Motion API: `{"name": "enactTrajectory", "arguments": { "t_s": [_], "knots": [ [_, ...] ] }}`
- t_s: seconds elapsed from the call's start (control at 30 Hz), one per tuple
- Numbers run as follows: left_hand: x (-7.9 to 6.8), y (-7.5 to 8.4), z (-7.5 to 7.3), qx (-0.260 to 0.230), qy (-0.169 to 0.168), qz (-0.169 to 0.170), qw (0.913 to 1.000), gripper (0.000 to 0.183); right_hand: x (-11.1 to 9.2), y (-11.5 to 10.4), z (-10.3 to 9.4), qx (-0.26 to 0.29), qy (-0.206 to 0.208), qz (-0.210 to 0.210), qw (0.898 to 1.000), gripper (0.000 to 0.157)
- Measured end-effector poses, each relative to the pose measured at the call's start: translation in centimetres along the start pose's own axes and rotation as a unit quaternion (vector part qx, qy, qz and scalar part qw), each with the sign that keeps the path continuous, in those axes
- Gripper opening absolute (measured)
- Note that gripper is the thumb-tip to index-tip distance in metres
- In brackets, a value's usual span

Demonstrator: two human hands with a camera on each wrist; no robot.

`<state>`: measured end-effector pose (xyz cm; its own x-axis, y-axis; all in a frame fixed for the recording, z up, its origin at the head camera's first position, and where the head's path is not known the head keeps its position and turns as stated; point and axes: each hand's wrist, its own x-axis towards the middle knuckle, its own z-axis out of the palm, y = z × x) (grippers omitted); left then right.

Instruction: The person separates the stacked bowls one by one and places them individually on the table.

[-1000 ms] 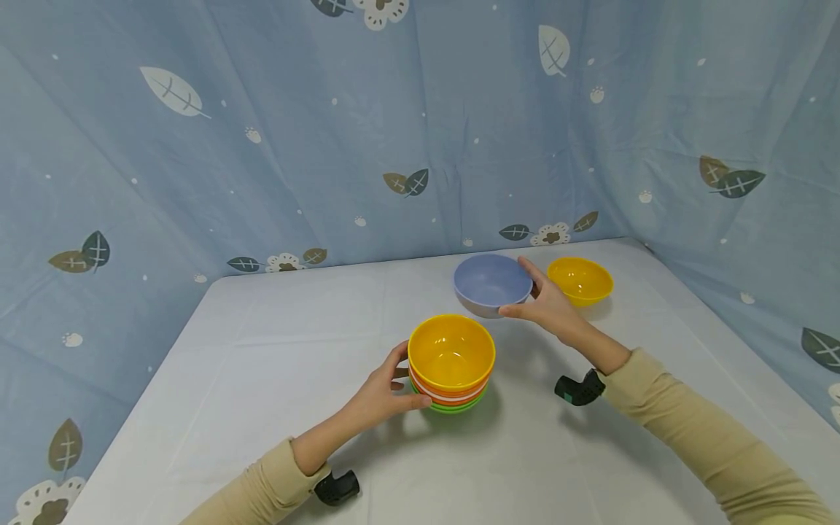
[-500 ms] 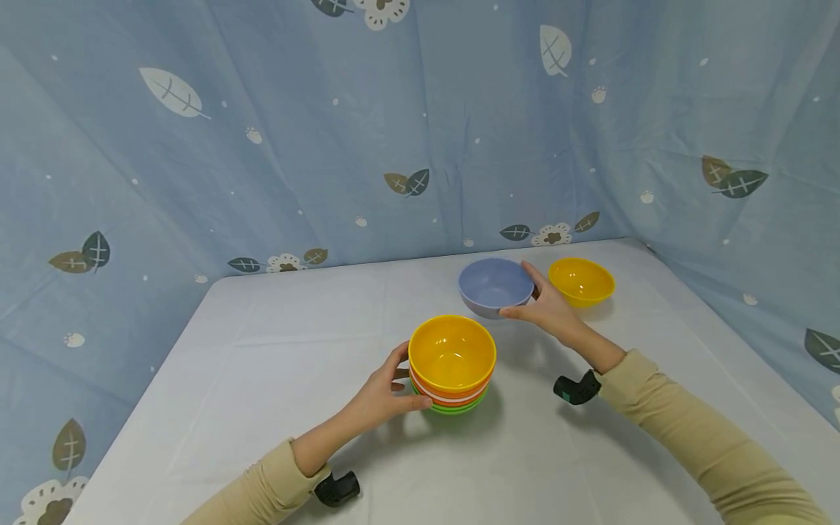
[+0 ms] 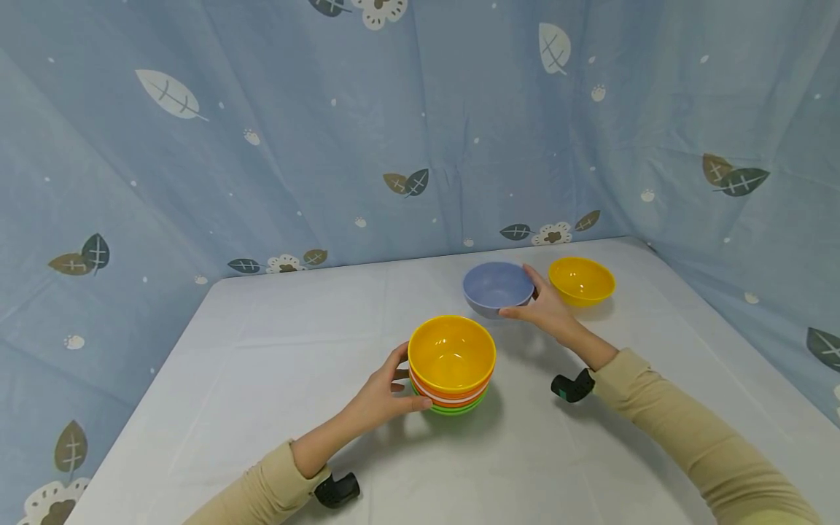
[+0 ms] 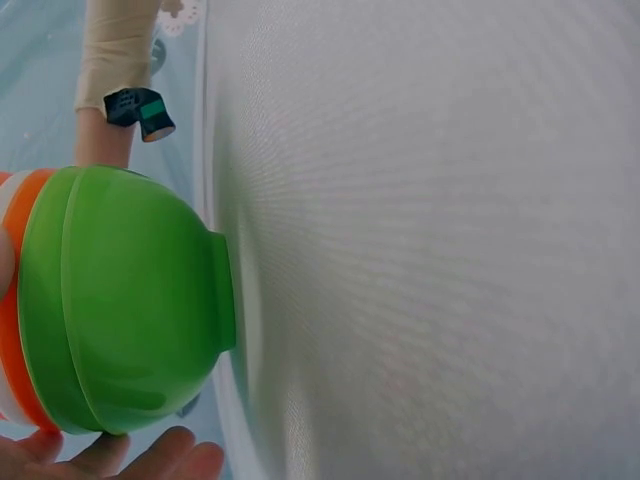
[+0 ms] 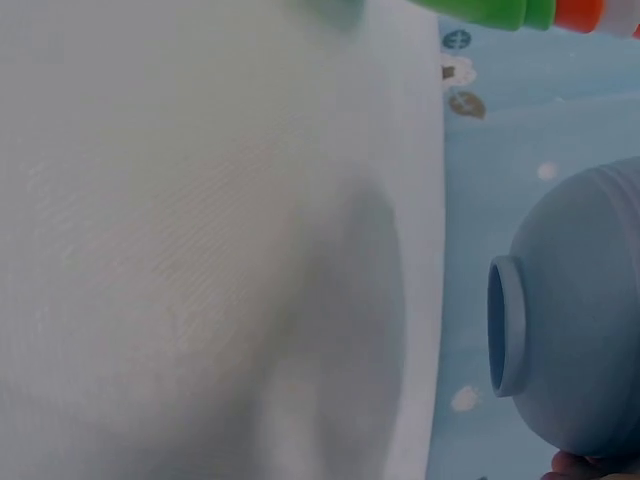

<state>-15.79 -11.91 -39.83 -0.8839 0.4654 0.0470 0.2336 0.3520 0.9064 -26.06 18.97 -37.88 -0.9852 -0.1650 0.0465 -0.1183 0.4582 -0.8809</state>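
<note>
Blue bowl (image 3: 496,286), one: upright, mouth up, behind and slightly right of the stack; in the right wrist view its ringed foot shows against the backdrop, clear of the cloth.

Right hand (image 3: 546,310), one: holding the blue bowl by its right side, thumb at the near wall, fingers at the far side – spread about the bowl's width only in part.

Stack of bowls (image 3: 452,357), one: nested, upright, near the middle of the table; yellow uppermost, bands of orange and white beneath, green lowest. Foot close to the cloth; contact hard to tell.

Left hand (image 3: 383,390), one: curved round the stack's left side, thumb in front, fingers behind, holding it.

Single yellow bowl (image 3: 581,280), one: mouth up on the table, just right of the right hand, untouched.

White cloth (image 3: 295,364), one: covering the table beneath.

Wrist devices, black, two: left (image 3: 337,490), right (image 3: 572,386) – each below a tan sleeve cuff.

Backdrop (image 3: 275,146), one: blue fabric, printed with leaves and flowers, behind the table.
</note>
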Motion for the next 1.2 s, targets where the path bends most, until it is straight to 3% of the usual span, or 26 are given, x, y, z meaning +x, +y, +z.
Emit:
{"name": "enactTrajectory", "arguments": {
  "t_s": [0.53, 1.2],
  "knots": [
    [-0.1, 0.1, 0.1, 0.000, -0.001, 0.000, 1.0000, 0.089, 1.2, 1.6, 0.5, -0.042, 0.007, 0.030, 0.999, 0.115],
    [-0.1, -0.1, 0.0, 0.000, -0.002, 0.001, 1.0000, 0.088, 2.3, 2.6, 0.9, -0.046, 0.008, 0.047, 0.998, 0.111]
  ]
}}
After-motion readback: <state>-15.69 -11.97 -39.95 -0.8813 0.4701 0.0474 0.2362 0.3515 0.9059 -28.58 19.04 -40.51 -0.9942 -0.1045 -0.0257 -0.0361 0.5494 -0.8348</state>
